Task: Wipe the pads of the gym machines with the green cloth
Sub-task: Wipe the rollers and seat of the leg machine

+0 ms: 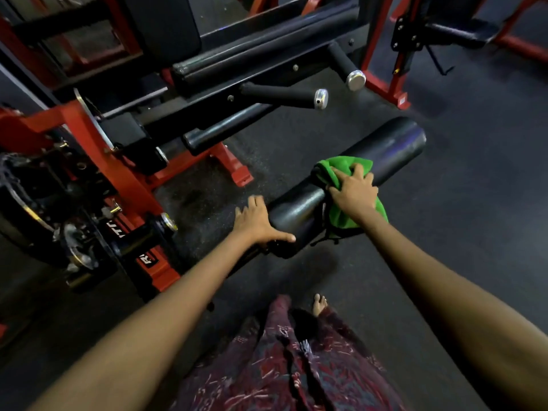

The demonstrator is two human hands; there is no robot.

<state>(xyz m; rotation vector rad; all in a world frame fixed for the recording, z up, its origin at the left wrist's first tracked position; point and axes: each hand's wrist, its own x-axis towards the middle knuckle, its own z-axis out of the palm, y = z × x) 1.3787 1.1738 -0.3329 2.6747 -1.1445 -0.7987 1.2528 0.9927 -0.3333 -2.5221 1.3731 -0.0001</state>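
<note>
A long black roller pad (391, 149) runs diagonally from the middle of the view up to the right. The green cloth (344, 170) is draped over its middle and hangs down the near side. My right hand (354, 191) lies on top of the cloth and presses it against the pad, fingers spread over the fabric. My left hand (256, 222) rests flat against the pad's near left end, fingers straight and thumb stretched along the pad's underside.
A red and black machine frame (89, 137) stands to the left, with black padded bars (261, 54) and chrome-capped handles (321, 98) behind the roller. Another red frame (385, 54) stands at the back right. Dark rubber floor lies all around; my bare foot (320, 304) is below.
</note>
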